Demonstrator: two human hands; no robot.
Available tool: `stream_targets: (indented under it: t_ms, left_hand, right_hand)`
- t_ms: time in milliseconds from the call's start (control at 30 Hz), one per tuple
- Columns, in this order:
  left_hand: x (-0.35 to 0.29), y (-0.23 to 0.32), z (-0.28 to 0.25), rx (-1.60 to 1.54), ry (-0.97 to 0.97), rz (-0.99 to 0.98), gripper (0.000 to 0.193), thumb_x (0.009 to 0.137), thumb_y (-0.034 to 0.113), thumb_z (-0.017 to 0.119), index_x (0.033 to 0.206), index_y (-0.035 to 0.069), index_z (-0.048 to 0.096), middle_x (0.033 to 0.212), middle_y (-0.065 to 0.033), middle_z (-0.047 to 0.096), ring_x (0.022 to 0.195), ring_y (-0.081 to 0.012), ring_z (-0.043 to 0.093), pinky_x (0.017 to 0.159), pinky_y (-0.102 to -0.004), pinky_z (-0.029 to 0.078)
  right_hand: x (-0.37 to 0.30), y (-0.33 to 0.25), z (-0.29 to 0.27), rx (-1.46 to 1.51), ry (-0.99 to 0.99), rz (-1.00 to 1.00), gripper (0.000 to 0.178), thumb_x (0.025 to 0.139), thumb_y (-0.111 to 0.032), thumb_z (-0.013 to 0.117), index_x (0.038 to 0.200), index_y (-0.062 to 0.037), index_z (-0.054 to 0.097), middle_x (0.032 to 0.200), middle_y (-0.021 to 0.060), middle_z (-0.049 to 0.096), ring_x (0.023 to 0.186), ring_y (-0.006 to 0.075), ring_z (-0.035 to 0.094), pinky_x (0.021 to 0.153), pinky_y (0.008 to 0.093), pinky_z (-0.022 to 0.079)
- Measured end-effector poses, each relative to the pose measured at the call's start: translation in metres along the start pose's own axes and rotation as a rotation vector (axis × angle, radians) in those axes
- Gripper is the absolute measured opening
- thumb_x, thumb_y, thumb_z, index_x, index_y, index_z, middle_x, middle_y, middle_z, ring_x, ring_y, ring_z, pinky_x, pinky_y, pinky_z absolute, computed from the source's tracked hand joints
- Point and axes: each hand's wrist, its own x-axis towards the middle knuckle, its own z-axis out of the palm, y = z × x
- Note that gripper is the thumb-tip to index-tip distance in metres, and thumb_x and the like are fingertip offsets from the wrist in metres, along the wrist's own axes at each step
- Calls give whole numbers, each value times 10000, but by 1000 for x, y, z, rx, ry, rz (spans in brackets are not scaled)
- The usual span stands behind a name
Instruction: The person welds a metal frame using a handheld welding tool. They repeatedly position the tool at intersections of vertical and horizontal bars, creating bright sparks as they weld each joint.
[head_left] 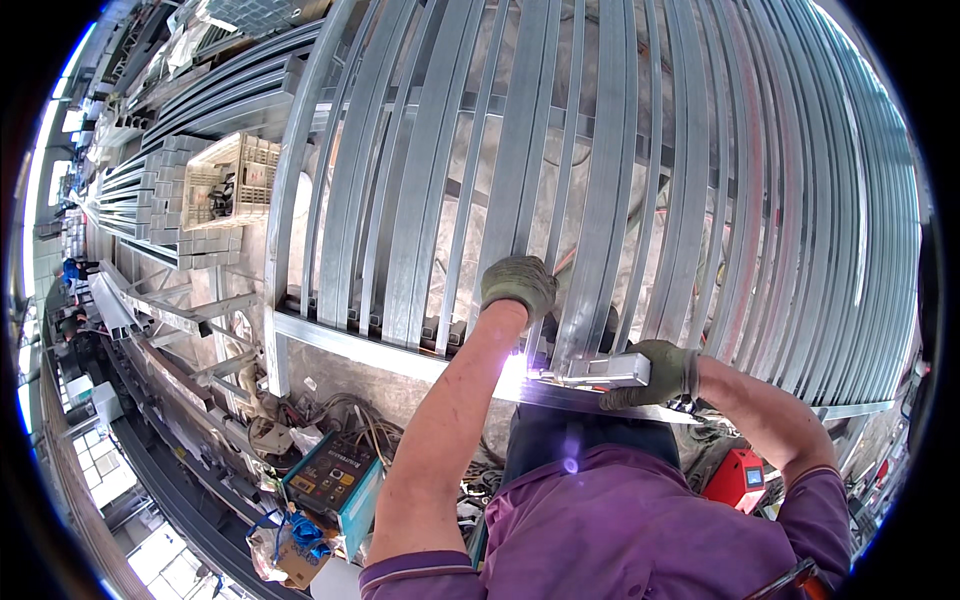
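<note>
In a dark green glove, my left hand (pixel 518 284) is closed over the near end of a galvanized metal tube (pixel 523 170); its fingertips are hidden. My right hand (pixel 650 376), gloved the same way, is wrapped round a silver, boxy welding torch (pixel 607 370). The torch's tip points left, and a bright white-violet welding arc (pixel 515 368) glows there, below my left hand. It burns at the near cross rail (pixel 400 361), where the tube ends meet the frame. The glare hides the joint itself.
Long parallel tubes (pixel 690 180) fill the bench ahead and to the right. Stacked tubes and a cream plastic crate (pixel 232 182) stand at the left. Nearer are a teal-sided machine (pixel 335 482), tangled cables (pixel 365 420) and a red box (pixel 736 480) with a small screen.
</note>
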Motion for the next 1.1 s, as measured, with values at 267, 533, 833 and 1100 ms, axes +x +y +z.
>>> stream_targets:
  t_ms: [267,533,833,1100]
  left_hand:
    - [-3,2,-3,-16,5,-19,534,1086,508,569,1242,71,833,1299,-197,799,1221,-371,762,1069,-498,586]
    - [-9,5,-7,-44,6,-38,529,1102,494,556,1264,65,820,1290,-200,800,1234,-370,756,1085,-493,581]
    - [-4,1,-1,-17,32,-31,529,1094,508,567,1265,76,820,1297,-195,801,1248,-371,750,1092,-490,576]
    - [-4,3,-2,-37,29,-43,520,1088,517,584,1264,88,819,1293,-188,804,1238,-367,755,1089,-488,576]
  right_hand:
    - [-3,-4,-5,-5,-17,-15,842,777,-775,901,1293,-117,798,1178,169,820,1144,369,778,1013,455,611]
    - [-6,-1,-1,79,-13,-29,754,788,-742,914,1230,-138,819,1139,129,838,1102,310,798,976,420,625]
    - [-10,0,-1,-22,20,-52,762,803,-793,863,1209,-149,833,1125,146,831,1089,355,785,969,447,611]
    - [-15,-1,-3,-14,29,-31,780,799,-808,852,1206,-142,830,1116,156,826,1087,363,783,952,453,606]
